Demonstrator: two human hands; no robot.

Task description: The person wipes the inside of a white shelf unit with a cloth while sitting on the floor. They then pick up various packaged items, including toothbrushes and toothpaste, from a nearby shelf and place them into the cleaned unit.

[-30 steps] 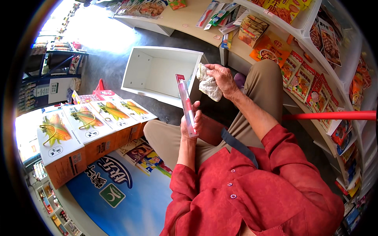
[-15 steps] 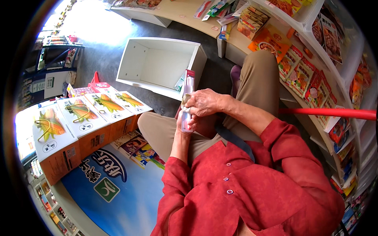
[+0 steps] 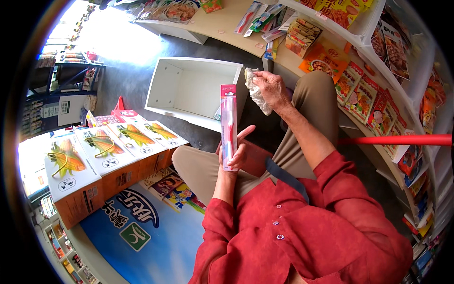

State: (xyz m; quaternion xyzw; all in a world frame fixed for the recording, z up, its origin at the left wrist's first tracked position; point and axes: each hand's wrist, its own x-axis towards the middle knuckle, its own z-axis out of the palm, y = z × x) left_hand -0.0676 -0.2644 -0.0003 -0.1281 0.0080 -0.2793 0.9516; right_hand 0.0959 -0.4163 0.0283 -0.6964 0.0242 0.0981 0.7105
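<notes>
A packaged toothbrush (image 3: 229,124), pink-topped with a clear window, stands lengthwise in my left hand (image 3: 240,154). My thumb and fingers hold its lower end, and one finger points out to the right. Up and to the right of it, my right hand (image 3: 274,90) pinches a crumpled whitish cloth (image 3: 257,93) that hangs down from the fingers. The cloth and the toothbrush pack are apart. Beyond them a white open box (image 3: 158,85) lies on the floor, with a small green-and-white pack (image 3: 217,113) inside it, partly hidden by the toothbrush pack.
Boxes with corn pictures (image 3: 104,142) stand in a row at left on a blue printed surface (image 3: 165,241). To the right, a shelf carries food packets (image 3: 366,97) under clear plastic bins (image 3: 350,21). A red pole (image 3: 397,140) juts in. More toothbrush packs (image 3: 257,19) lie on the far shelf.
My right hand has moved away from the toothbrush pack, up and to the right, taking the cloth with it. The pack now shows its front uncovered in my left hand.
</notes>
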